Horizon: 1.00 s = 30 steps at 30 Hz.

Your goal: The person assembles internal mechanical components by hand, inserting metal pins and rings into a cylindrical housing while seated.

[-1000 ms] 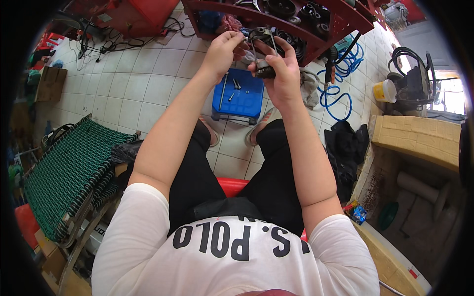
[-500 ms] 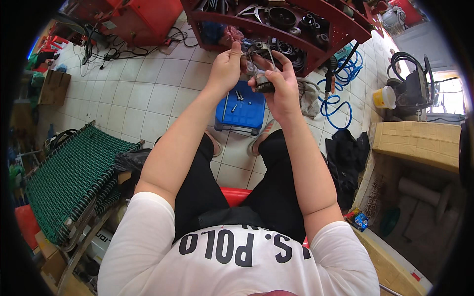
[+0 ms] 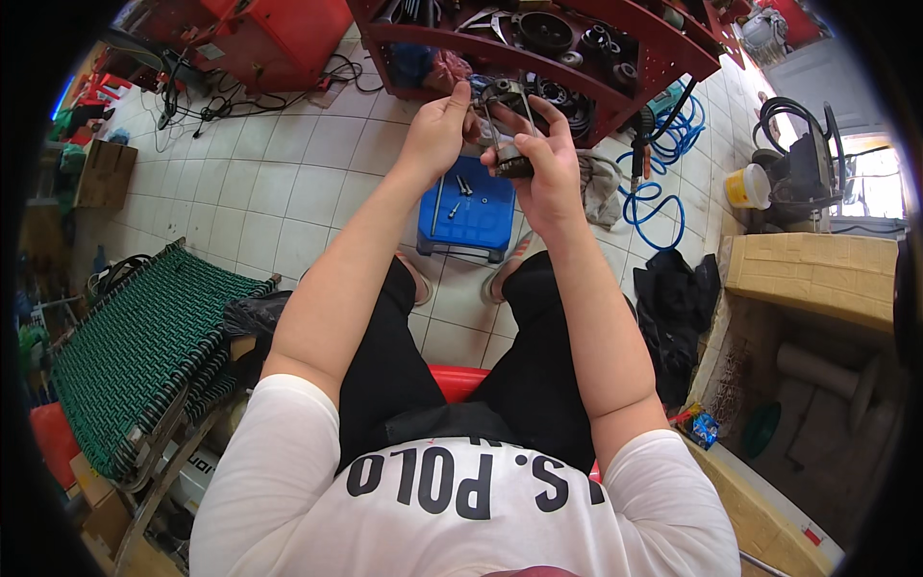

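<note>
Here we grip a stiff, likely heavy metal motor part [image 3: 510, 130], left hand [image 3: 437, 135] pinching its top, right hand [image 3: 548, 168] wrapped round its body.

Single head-worn fisheye view — looks steeply down past the wearer's chest at 6 o'clock to the tiled floor [image 3: 288, 192]; red shelving [image 3: 663, 58] at 12 o'clock — edges bend.
</note>
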Available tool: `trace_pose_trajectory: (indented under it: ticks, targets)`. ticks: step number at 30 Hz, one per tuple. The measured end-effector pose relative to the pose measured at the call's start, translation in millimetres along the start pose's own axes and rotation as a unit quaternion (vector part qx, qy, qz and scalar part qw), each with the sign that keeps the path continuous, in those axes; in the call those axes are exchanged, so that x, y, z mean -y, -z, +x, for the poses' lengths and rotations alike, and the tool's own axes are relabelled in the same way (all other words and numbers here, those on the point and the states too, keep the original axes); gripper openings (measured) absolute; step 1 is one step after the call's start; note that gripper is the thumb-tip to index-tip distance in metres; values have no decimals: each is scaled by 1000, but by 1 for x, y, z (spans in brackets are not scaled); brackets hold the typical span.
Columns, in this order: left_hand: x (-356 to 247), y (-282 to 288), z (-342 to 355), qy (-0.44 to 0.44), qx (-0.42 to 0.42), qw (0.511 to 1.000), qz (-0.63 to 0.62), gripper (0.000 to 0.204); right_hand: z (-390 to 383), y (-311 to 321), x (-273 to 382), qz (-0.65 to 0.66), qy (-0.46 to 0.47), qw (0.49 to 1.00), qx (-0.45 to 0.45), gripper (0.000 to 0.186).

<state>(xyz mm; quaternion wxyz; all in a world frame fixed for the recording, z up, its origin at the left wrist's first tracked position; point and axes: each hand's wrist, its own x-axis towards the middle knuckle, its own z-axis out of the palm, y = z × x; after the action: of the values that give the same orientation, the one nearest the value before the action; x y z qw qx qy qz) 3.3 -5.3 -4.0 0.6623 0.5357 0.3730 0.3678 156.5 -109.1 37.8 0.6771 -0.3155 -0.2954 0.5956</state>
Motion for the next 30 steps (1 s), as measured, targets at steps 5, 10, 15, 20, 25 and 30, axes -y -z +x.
trace_pose_trajectory:
  ticks: [5, 10, 15, 20, 25, 30]
  targets:
    - [-16, -14, -8, 1, -38, 998, -42, 41, 1, 4, 1, 18, 10, 1000, -19, 66]
    - [-8, -13, -5, -50, -15, 999, 9, 37, 2, 6, 2, 32, -3, 999, -26, 65]
    - [-4, -13, -4, -71, -20, 997, -21, 39, 2, 8, 3, 48, -21, 999, -12, 65]
    - [-7, -7, -4, -21, -31, 999, 14, 49, 2, 8, 3, 66, -49, 997, 4, 62]
    - [-13, -13, -7, -22, -42, 999, -10, 50, 3, 10, 4, 99, -50, 994, -8, 60]
    - [-7, -6, -2, -59, -11, 998, 20, 38, 5, 11, 3, 100, -42, 994, -19, 60]
